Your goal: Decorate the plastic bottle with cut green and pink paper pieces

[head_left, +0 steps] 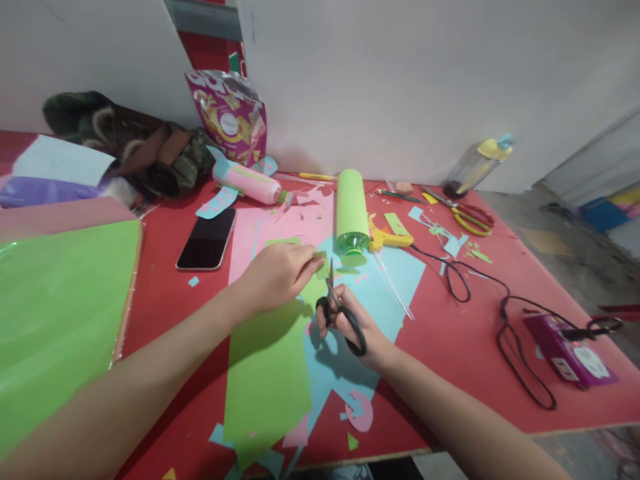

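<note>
Item: small green paper piece [321, 255], centre of the frame. Pinched between thumb and fingers of the left hand [286, 277], apparently by its edge so the rest stays clear for cutting.

Item: black-handled scissors [331, 288], just right of the paper. The right hand [359, 328] grasps them with digits through the loops, blades pointing up the frame, presumably to meet the paper; whether they touch it cannot be told.

Item: green sheet [270, 380], lower centre, beneath the left hand, partly over a light-blue sheet [397, 277].

Item: green-wrapped bottle [352, 207], above the hands, lying with its neck toward the lower edge.

Item: yellow glue gun [393, 239], right beside the bottle, likely kept within reach; its cord [505, 293] trails toward a purple box [570, 350], lower right.

Item: phone [207, 240], left of centre, face up.

Item: pink-covered bottle [250, 185], upper left of centre, on its side below a snack bag [230, 123].
</note>
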Available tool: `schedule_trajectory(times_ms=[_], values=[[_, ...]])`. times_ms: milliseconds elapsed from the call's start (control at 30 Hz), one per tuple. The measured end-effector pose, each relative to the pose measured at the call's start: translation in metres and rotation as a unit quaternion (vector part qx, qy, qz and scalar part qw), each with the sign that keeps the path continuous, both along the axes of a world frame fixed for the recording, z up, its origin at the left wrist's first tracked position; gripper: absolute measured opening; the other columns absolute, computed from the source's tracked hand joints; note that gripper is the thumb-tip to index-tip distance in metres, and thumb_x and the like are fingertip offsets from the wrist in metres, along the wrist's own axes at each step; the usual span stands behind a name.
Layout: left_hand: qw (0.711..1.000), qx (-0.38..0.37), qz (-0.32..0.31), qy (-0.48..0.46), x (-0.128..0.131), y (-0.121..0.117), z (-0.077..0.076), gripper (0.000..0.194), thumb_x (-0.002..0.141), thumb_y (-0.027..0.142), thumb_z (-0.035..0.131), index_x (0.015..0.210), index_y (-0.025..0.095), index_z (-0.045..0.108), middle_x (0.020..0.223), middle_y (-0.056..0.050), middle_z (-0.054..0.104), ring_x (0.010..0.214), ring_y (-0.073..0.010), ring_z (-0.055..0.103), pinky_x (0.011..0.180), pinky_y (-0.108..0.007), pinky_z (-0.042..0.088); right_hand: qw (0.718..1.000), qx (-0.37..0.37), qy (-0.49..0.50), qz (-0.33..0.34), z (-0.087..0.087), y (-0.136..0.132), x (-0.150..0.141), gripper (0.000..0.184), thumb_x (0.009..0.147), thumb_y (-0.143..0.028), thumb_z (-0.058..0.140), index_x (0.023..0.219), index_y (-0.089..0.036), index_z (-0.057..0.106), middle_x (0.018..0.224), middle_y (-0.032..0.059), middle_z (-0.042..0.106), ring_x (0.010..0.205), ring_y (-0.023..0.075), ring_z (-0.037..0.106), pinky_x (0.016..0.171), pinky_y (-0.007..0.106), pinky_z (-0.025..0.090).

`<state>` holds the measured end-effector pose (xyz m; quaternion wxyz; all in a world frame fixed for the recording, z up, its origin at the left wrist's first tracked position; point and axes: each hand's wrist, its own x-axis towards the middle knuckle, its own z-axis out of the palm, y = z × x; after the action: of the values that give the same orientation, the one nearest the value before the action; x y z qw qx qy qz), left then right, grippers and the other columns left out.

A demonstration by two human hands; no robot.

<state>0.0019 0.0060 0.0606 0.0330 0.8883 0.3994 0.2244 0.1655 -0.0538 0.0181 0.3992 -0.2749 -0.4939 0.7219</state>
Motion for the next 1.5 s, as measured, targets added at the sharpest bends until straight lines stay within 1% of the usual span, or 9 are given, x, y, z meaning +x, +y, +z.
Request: schedule_trajectory(times_ms=[333,667,900,1233,1367,1500], values=[[1.0,-0.012,0.0,0.012,-0.0004,-0.0001,-0.0002,0.028,0.086,0.025,0.034,0.074,0.012,0.056,0.063,-0.006,0.059,0.061,-0.0176,0.056,0.056,-0.026,0.038,1.0,0.002,-0.001,0.0,-0.001,-0.0002,0.0005,0.039,0.072,-0.053,0.054,0.08,-0.022,0.031,0.069,-0.0039,0.045,0.061,0.0088,0.047,0.06,0.026,0.035],[1.0,-0.021,0.005,0.015,-0.0007,-0.0001,-0.0012,0.027,0.086,0.025,0.034,0.076,0.013,0.056,0.067,-0.006,0.061,0.064,-0.0175,0.057,0.059,-0.026,0.04,1.0,-0.007,-0.006,0.001,-0.0003,-0.0005,0.0002,0.04,0.072,-0.053,0.054,0.08,-0.022,0.031,0.069,-0.0043,0.045,0.059,0.0087,0.046,0.059,0.026,0.034],[0.999,-0.022,0.004,0.03,-0.0009,0.0005,0.0006,0.029,0.086,0.025,0.033,0.073,0.013,0.056,0.063,-0.005,0.059,0.06,-0.0169,0.056,0.056,-0.026,0.038,1.0,-0.011,-0.02,0.007,0.0025,0.0001,0.0009,0.04,0.071,-0.054,0.054,0.079,-0.022,0.031,0.067,-0.005,0.043,0.059,0.0085,0.046,0.057,0.024,0.035],[1.0,-0.008,-0.003,0.016,-0.0013,0.0008,0.0041,0.029,0.086,0.025,0.034,0.068,0.014,0.054,0.059,-0.003,0.056,0.055,-0.014,0.052,0.053,-0.023,0.035,0.999,-0.015,-0.032,-0.004,0.0035,0.0002,0.0005,0.041,0.069,-0.055,0.056,0.078,-0.023,0.031,0.065,-0.0055,0.042,0.056,0.0087,0.045,0.054,0.024,0.034],[1.0,-0.021,0.004,0.011,-0.0009,0.0008,0.0048,0.029,0.085,0.024,0.035,0.066,0.014,0.053,0.058,-0.003,0.054,0.053,-0.0131,0.05,0.052,-0.023,0.034,0.999,-0.015,-0.03,-0.008,0.0029,0.0,0.0,0.041,0.069,-0.054,0.056,0.077,-0.023,0.031,0.064,-0.0061,0.042,0.054,0.0081,0.044,0.053,0.023,0.033],[0.999,-0.048,0.008,0.002,-0.0008,0.0015,0.0048,0.03,0.085,0.025,0.036,0.067,0.013,0.056,0.06,-0.004,0.056,0.055,-0.014,0.052,0.054,-0.024,0.035,0.999,-0.021,-0.029,-0.006,0.0017,-0.0004,0.0,0.041,0.069,-0.053,0.057,0.077,-0.023,0.03,0.062,-0.007,0.043,0.051,0.007,0.043,0.051,0.022,0.031]])
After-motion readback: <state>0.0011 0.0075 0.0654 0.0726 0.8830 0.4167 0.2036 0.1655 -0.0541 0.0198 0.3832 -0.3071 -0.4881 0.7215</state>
